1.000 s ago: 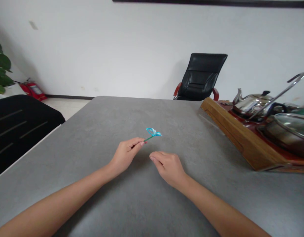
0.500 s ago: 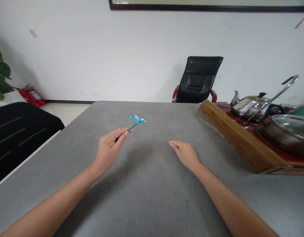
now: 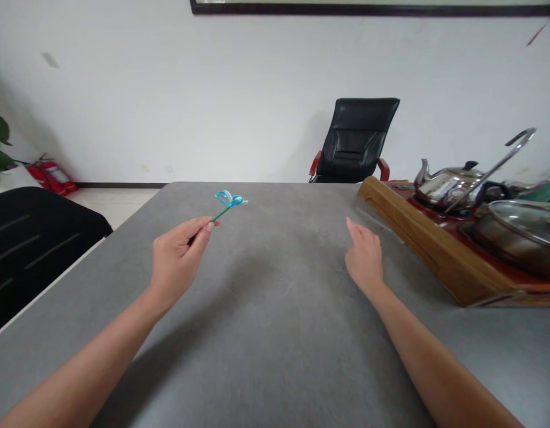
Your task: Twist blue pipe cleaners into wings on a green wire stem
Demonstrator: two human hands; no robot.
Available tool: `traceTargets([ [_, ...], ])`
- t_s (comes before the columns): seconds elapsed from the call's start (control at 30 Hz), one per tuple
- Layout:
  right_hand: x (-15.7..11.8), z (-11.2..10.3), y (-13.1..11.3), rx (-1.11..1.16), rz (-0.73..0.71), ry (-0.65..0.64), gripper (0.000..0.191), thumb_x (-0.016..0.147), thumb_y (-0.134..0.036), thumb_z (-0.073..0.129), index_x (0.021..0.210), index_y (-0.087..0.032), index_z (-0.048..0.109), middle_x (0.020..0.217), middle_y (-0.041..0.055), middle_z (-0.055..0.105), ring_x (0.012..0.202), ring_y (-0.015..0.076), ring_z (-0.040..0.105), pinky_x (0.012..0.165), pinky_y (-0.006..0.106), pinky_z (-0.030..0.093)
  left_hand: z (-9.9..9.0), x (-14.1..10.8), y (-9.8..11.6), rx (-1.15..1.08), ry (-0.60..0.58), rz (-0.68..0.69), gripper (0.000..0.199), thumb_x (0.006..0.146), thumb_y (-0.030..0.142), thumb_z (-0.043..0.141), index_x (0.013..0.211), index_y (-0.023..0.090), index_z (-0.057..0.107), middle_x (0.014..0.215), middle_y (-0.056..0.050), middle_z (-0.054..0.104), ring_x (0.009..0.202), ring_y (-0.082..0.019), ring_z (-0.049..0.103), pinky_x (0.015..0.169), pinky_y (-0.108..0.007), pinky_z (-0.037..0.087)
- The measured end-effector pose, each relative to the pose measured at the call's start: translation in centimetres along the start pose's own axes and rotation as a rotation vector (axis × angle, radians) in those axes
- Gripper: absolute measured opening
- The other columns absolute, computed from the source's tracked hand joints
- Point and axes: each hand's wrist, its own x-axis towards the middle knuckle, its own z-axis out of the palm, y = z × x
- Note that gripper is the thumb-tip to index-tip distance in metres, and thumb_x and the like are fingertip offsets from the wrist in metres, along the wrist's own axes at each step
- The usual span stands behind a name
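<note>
Beneath the tray point(image 3: 429, 244) spreads the table point(image 3: 283, 345); near the tray, the right hand point(image 3: 366, 258) points one finger, others curled, its grip hidden. Well apart from the tray, the left hand point(image 3: 174, 258) pinches the flower point(image 3: 231, 204) above the table: seemingly a holding step, where moving it calls for light, steady pressure.

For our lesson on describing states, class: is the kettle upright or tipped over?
Upright: the kettle stands on the tray, its black knob on top and spout pointing up.
</note>
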Motion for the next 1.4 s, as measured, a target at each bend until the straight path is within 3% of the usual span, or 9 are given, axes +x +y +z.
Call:
traceTargets([
  [0.1,0.5,-1.5,-1.9,0.084,0.034,0.158,0.043,0.083,-0.016,0.044,0.122,-0.021,0.061,0.134,0.0111,0.052,0.119,0.0314,0.043,0.095,0.051,0.034,0.4,-0.5,0.3,0.015,-0.041,0.046,0.027,0.089,0.035,0.050,0.094,0.019,0.071,0.081,0.000,0.069,0.067,-0.013,0.059,0.064,-0.021,0.043],
  [0.17,0.5,-2.5,-3.8,0.247,-0.030,0.143,0.027,0.087,-0.027,0.047,0.088,-0.023,0.074,0.122,0.0080,0.061,0.119,0.0298,0.043,0.100,0.052,0.030,0.7,-1.0,0.6,0.004,-0.075,0.078,0.026,0.089,0.034,0.050,0.094,0.019,0.071,0.085,-0.001,0.071,0.071,-0.014,0.062,0.068,-0.022,0.045],
  [0.23,0.1,-3.2,-6.5,0.511,-0.084,0.074,0.022,0.085,-0.032,0.052,0.084,-0.023,0.072,0.115,0.0082,0.065,0.116,0.0264,0.048,0.101,0.047,0.033,0.9,-1.4,1.0,-0.018,-0.110,0.110,0.025,0.090,0.032,0.050,0.093,0.019,0.071,0.088,-0.001,0.071,0.076,-0.015,0.063,0.072,-0.022,0.046],
  [0.33,-1.3,-3.2,-11.4,0.938,-0.060,-0.247,0.033,0.080,-0.034,0.062,0.111,-0.024,0.064,0.120,0.0081,0.062,0.114,0.0232,0.053,0.101,0.044,0.035,1.5,-2.2,1.3,-0.069,-0.160,0.172,0.023,0.091,0.030,0.050,0.095,0.019,0.070,0.091,-0.002,0.071,0.081,-0.015,0.064,0.074,-0.022,0.046],
  [0.43,-3.2,-2.5,-15.8,1.307,-0.042,-0.536,0.040,0.071,-0.036,0.072,0.108,-0.024,0.061,0.117,0.0058,0.063,0.110,0.0214,0.055,0.096,0.038,0.040,2.3,-3.1,1.0,-0.066,-0.259,0.217,0.025,0.092,0.027,0.047,0.102,0.020,0.068,0.086,-0.003,0.069,0.076,-0.014,0.062,0.070,-0.022,0.045],
  [0.53,-4.8,-1.6,-17.8,1.610,0.100,-0.784,0.038,0.075,-0.037,0.068,0.109,-0.023,0.059,0.080,-0.0013,0.064,0.069,0.0119,0.059,0.063,0.024,0.047,3.2,-4.0,0.5,-0.048,-0.323,0.233,0.028,0.093,0.026,0.045,0.111,0.023,0.066,0.080,-0.002,0.066,0.070,-0.013,0.059,0.065,-0.021,0.044],
  [0.6,-5.4,-1.3,-17.9,1.642,0.274,-0.767,0.033,0.076,-0.037,0.067,0.105,-0.021,0.060,0.058,-0.0080,0.047,0.045,0.0062,0.039,0.042,0.018,0.031,3.9,-4.4,0.1,-0.031,-0.351,0.241,0.026,0.093,0.026,0.045,0.106,0.022,0.067,0.076,-0.002,0.064,0.065,-0.012,0.057,0.062,-0.021,0.043],
  [0.73,-5.7,-0.9,-17.1,1.674,0.480,-0.652,0.026,0.073,-0.037,0.070,0.088,-0.019,0.058,0.051,-0.0115,0.029,0.040,0.0042,0.018,0.036,0.020,0.013,5.0,-4.7,0.0,-0.022,-0.362,0.237,0.025,0.093,0.027,0.044,0.101,0.021,0.067,0.073,-0.002,0.062,0.064,-0.012,0.056,0.060,-0.020,0.041],
  [1.4,-5.2,0.6,-16.2,1.633,0.604,-0.719,0.028,0.070,-0.040,0.071,0.078,-0.017,0.057,0.048,-0.0118,0.030,0.038,0.0027,0.014,0.036,0.020,0.008,6.9,-4.8,-0.7,-0.265,-0.438,0.089,0.017,0.093,0.027,0.047,0.094,0.020,0.062,0.082,-0.001,0.065,0.075,-0.013,0.059,0.069,-0.022,0.043],
])
